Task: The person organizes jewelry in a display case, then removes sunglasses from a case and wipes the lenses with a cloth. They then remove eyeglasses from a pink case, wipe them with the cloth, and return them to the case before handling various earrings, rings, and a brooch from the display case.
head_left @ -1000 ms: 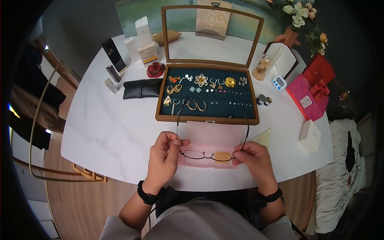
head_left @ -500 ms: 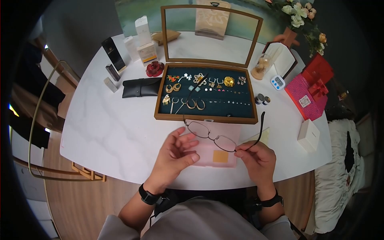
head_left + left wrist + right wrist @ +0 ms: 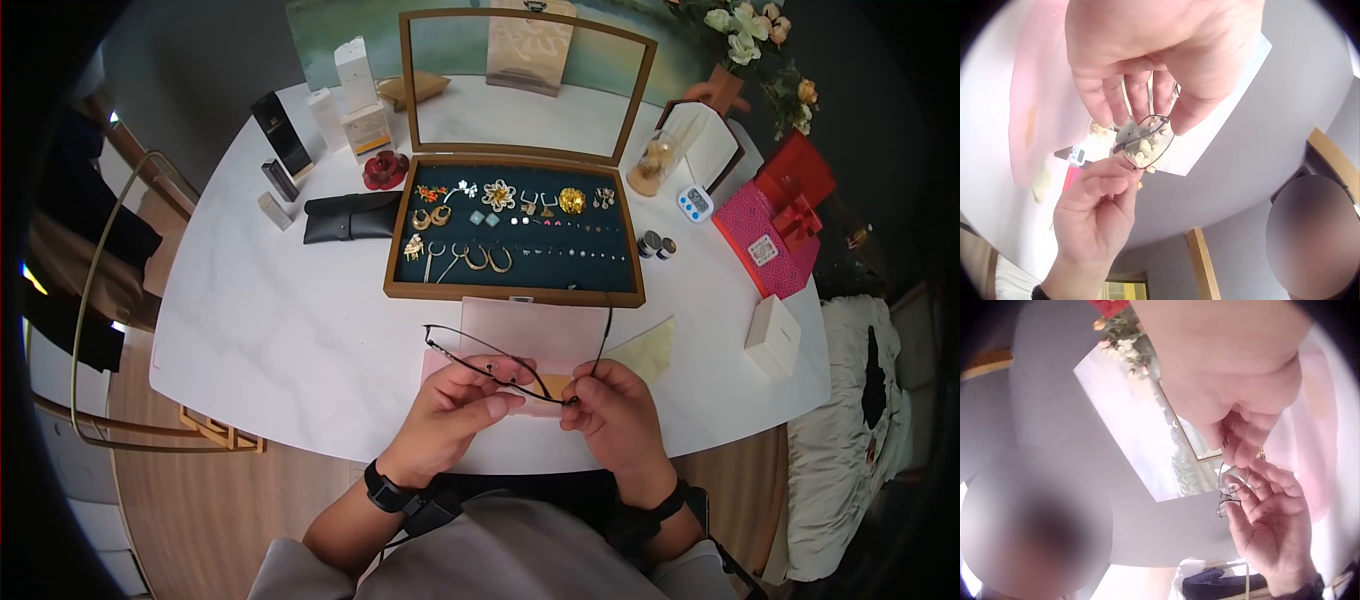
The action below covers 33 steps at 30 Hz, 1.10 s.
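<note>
In the head view my right hand point(image 3: 612, 412) pinches a pair of thin dark-framed eyeglasses point(image 3: 456, 357) near one hinge. The eyeglasses are tilted, one temple pointing away toward the jewellery box. My left hand point(image 3: 452, 420) is at the other side with fingers extended, overlapping the lenses. The left wrist view has a lens of the eyeglasses point(image 3: 1141, 139) just beyond the left fingertips, between fingers and thumb. Below the hands lies an opened pink glasses case point(image 3: 530, 328), partly hidden by them. A pale yellow cloth point(image 3: 648, 350) lies right of it.
A wooden jewellery box point(image 3: 450, 292) with its glazed lid raised stands just beyond the case. Left of it are a black pouch point(image 3: 350, 218) and several small boxes. To the right stand a timer point(image 3: 695, 205), a pink gift box point(image 3: 765, 240) and a white box point(image 3: 774, 337).
The left hand let go of its side of the eyeglasses and moved right, near the lenses. The eyeglasses were turned in the right hand, which has moved slightly left.
</note>
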Each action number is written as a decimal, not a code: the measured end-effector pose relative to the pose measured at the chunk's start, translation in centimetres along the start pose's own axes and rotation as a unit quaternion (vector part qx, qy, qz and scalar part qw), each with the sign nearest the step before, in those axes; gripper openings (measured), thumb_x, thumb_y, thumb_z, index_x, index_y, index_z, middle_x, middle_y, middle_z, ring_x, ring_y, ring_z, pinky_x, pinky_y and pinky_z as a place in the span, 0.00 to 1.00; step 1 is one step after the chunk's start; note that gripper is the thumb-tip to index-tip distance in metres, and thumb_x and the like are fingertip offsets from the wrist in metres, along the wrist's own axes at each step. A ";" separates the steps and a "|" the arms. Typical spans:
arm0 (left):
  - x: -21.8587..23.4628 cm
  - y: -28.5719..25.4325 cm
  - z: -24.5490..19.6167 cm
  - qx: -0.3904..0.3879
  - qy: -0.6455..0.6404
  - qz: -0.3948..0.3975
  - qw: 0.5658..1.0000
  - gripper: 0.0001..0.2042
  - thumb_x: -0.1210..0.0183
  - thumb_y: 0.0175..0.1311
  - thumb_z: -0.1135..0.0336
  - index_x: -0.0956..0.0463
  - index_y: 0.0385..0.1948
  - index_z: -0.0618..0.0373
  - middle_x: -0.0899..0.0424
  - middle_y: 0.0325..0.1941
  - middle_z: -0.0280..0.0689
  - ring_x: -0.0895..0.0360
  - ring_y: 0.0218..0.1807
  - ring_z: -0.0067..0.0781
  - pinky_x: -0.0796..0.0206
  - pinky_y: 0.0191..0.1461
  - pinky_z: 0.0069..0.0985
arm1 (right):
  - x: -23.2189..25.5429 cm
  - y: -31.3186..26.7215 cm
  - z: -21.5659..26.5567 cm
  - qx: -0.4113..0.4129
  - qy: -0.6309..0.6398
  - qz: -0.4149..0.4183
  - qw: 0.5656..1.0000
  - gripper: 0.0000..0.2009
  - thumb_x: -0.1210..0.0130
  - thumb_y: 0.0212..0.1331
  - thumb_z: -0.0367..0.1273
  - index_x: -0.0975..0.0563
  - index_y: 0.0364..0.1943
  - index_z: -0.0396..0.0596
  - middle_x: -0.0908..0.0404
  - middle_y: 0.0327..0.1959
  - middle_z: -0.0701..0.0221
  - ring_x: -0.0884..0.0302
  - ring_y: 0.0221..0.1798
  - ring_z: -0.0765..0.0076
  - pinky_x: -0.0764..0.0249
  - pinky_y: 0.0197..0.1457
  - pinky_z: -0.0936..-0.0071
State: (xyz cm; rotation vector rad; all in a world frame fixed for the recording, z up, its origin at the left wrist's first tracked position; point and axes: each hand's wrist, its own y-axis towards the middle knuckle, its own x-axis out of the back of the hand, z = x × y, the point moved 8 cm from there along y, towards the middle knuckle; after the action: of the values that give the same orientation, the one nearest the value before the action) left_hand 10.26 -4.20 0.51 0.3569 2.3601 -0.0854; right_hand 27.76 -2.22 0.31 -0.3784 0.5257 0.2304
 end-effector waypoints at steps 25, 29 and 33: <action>-5.0 -1.5 -5.6 -0.206 0.272 0.110 0.934 0.06 0.34 0.57 0.80 0.19 0.35 0.63 0.17 0.37 0.45 0.19 0.41 0.44 0.27 0.47 0.37 | -1.1 -2.0 -2.6 -0.173 0.199 0.061 0.963 0.12 0.47 0.71 0.31 0.25 0.54 0.43 0.15 0.33 0.66 0.15 0.29 0.71 0.18 0.31 0.74; -3.8 -1.8 -6.3 -0.216 0.252 0.049 0.942 0.07 0.35 0.57 0.81 0.19 0.37 0.64 0.16 0.40 0.45 0.20 0.42 0.39 0.28 0.48 0.33 | -0.1 -1.8 -1.0 -0.137 0.038 0.040 0.989 0.11 0.46 0.71 0.33 0.23 0.52 0.42 0.15 0.34 0.67 0.15 0.34 0.71 0.19 0.35 0.72; -0.7 -2.0 -6.5 -0.231 0.106 -0.057 0.966 0.08 0.37 0.65 0.72 0.22 0.41 0.66 0.16 0.41 0.46 0.20 0.42 0.35 0.29 0.48 0.30 | 3.7 -2.1 7.6 0.269 -0.655 -0.223 0.670 0.09 0.37 0.60 0.31 0.18 0.38 0.39 0.16 0.35 0.62 0.18 0.40 0.51 0.22 0.44 0.63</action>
State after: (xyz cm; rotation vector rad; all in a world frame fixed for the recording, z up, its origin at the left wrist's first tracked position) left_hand 5.86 -5.23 5.59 0.0014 2.5157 0.4638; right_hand 34.84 -0.59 5.02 0.3035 -0.9500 -0.1706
